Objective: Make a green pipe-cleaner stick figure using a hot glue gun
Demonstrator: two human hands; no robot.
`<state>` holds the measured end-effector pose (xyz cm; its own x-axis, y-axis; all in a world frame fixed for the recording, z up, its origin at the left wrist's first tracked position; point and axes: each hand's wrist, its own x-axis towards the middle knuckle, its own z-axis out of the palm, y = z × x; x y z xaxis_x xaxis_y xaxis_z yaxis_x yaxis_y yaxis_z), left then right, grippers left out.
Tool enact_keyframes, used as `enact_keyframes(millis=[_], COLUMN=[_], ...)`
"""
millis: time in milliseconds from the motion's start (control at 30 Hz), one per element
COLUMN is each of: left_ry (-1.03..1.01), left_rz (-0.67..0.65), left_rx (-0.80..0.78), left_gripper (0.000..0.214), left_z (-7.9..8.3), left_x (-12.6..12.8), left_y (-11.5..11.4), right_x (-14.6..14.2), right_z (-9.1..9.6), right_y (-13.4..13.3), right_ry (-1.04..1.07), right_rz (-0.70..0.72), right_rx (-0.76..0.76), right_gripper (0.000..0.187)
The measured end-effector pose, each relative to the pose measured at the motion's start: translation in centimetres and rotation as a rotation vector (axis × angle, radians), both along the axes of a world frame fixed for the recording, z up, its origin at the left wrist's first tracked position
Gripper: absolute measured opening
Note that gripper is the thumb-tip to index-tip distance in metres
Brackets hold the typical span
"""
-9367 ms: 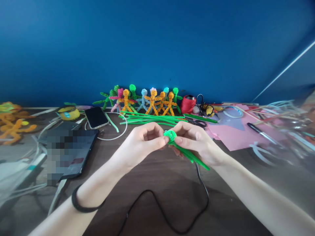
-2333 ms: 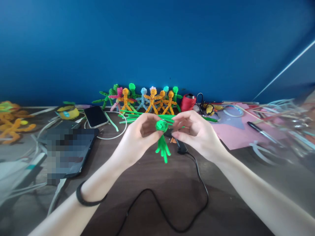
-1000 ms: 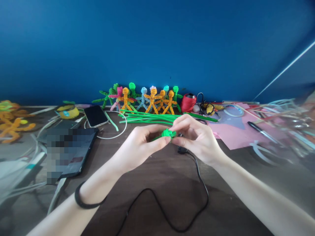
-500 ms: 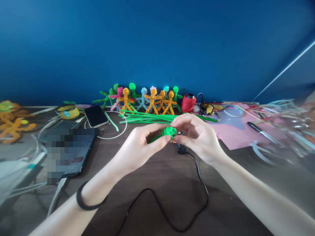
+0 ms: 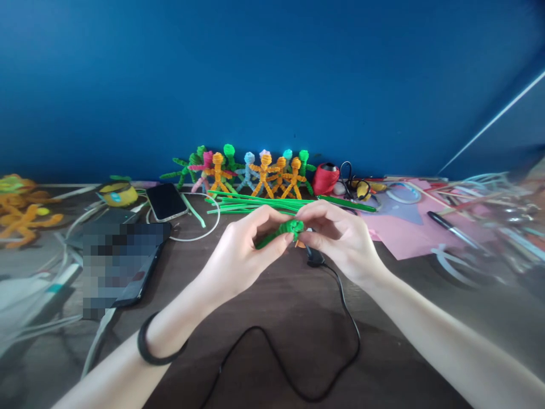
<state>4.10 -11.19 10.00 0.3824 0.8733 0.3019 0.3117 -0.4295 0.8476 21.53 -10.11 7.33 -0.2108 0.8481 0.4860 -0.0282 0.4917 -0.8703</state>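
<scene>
Between my hands, above the dark table, is a coiled green pipe-cleaner piece [image 5: 290, 228]. My left hand [image 5: 251, 244] is closed around it, thumb along its near side. The fingertips of my right hand [image 5: 336, 236] pinch at its right end, where the coils are bunched. Part of the piece is hidden inside my left fingers. Just behind my hands lies a bundle of straight green pipe cleaners [image 5: 247, 203]. Farther back, several pipe-cleaner figures [image 5: 264, 170] in orange, green, pink and blue stand in a row by the blue wall.
At left are a phone [image 5: 166, 201], a dark tablet [image 5: 140, 272], white cables and orange figures [image 5: 32, 221]. A black cable [image 5: 281, 363] winds across the front. A red spool [image 5: 326, 179], pink paper [image 5: 409, 238] and a black marker [image 5: 451, 227] lie right.
Both hands stay close together on the green piece, with small finger shifts. My left wrist has moved slightly right. Nothing else has moved.
</scene>
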Motion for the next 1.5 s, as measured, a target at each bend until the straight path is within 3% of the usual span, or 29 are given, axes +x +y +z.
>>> enact_keyframes(millis=[1500], left_ry=[-0.027], left_rz=[0.028], left_rx=[-0.044], left_gripper=[0.022], left_z=[-0.2], left_x=[0.19], left_y=[-0.14], right_x=[-0.13], right_z=[-0.34], right_y=[-0.01], right_ry=[0.021], right_rz=[0.012], right_rx=[-0.001], right_gripper=[0.011])
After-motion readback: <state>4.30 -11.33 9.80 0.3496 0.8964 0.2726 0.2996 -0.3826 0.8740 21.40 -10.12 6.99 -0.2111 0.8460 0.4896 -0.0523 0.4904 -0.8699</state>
